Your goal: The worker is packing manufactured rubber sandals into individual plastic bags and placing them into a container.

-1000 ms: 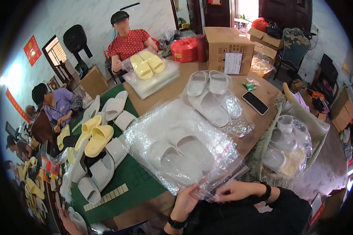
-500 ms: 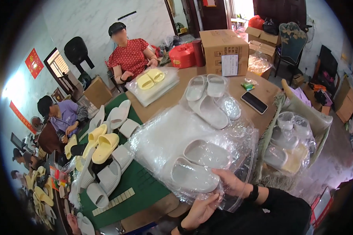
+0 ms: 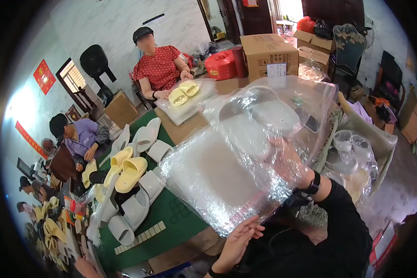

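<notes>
A pair of pale grey slippers [image 3: 250, 132] in a clear plastic bag hangs over the right part of the table. My right hand [image 3: 285, 160] grips the bag beside the slippers; film partly covers its fingers. My left hand [image 3: 241, 241] holds nothing, its fingers stretched out near the front edge of a stack of clear plastic bags [image 3: 204, 171]. To the left, several grey slippers [image 3: 148, 134] and yellow slippers [image 3: 131, 175] lie on a green mat [image 3: 171, 217].
Bagged slippers fill a cloth-lined container [image 3: 384, 153] on the right. A phone [image 3: 312, 123] lies behind the film, near a cardboard box [image 3: 271, 55]. Across the table a person in red [image 3: 160, 69] has yellow slippers [image 3: 184, 93] on bags; another person [image 3: 81, 139] works at left.
My right hand has carried the bagged grey slippers up and away from me, over the other bagged pair. My left hand has let go of the bag. The person in red reaches toward the yellow slippers.
</notes>
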`<state>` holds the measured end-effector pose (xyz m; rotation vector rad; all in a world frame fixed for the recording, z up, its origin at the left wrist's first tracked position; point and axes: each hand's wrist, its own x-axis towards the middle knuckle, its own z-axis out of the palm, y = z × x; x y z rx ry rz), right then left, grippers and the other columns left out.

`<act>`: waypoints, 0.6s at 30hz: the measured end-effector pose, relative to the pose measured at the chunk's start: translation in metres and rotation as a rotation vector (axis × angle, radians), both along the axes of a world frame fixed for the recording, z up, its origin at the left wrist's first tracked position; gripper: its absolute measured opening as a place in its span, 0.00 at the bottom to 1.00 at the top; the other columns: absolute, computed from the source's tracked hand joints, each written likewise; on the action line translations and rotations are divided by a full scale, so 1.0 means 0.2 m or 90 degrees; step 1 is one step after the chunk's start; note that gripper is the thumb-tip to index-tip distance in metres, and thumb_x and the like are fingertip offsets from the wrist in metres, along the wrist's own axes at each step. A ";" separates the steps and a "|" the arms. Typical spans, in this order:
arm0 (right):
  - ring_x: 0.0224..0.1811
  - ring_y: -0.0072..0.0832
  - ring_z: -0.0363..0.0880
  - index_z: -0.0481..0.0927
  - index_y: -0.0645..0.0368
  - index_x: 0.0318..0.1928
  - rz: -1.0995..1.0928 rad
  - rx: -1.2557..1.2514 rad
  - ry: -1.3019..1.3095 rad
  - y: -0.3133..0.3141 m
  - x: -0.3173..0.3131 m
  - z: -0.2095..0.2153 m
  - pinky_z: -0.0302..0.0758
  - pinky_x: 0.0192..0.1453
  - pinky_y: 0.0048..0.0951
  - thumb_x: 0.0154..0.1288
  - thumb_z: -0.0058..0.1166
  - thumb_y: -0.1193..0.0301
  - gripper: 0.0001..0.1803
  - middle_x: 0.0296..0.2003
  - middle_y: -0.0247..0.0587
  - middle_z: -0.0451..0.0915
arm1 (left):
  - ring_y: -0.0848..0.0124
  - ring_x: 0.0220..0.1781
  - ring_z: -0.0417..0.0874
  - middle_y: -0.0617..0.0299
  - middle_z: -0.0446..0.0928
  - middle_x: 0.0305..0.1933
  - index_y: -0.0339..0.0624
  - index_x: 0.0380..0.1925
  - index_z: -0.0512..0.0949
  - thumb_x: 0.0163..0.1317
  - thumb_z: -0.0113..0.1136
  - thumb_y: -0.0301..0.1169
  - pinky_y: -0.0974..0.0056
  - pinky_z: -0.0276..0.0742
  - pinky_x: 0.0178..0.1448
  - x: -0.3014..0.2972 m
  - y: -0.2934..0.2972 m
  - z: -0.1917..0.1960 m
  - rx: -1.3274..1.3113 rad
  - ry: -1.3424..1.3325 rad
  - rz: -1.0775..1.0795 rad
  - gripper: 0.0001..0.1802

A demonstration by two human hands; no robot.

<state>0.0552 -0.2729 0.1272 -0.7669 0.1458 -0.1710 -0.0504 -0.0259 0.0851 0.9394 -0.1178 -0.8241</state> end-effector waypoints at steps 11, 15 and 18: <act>0.51 0.35 0.74 0.60 0.49 0.56 -0.180 -0.006 -0.121 -0.25 0.76 0.00 0.75 0.54 0.42 0.62 0.48 0.72 0.22 0.49 0.39 0.71 | 0.73 0.48 0.74 0.56 0.75 0.49 0.33 0.58 0.68 0.69 0.44 0.27 0.70 0.67 0.57 0.01 0.08 0.02 0.076 -0.096 -0.005 0.18; 0.52 0.41 0.73 0.62 0.55 0.54 -0.135 0.002 0.024 -0.41 0.93 -0.23 0.72 0.58 0.47 0.60 0.48 0.72 0.21 0.50 0.43 0.71 | 0.73 0.49 0.74 0.56 0.75 0.50 0.32 0.57 0.68 0.69 0.44 0.26 0.70 0.67 0.57 0.01 0.07 0.01 0.057 -0.090 0.008 0.18; 0.52 0.43 0.74 0.64 0.59 0.52 -0.093 -0.052 0.102 -0.36 0.95 -0.31 0.71 0.58 0.49 0.61 0.46 0.72 0.19 0.48 0.46 0.73 | 0.74 0.49 0.74 0.56 0.75 0.50 0.33 0.57 0.69 0.69 0.43 0.25 0.69 0.67 0.57 -0.01 0.09 -0.02 0.072 -0.101 0.022 0.17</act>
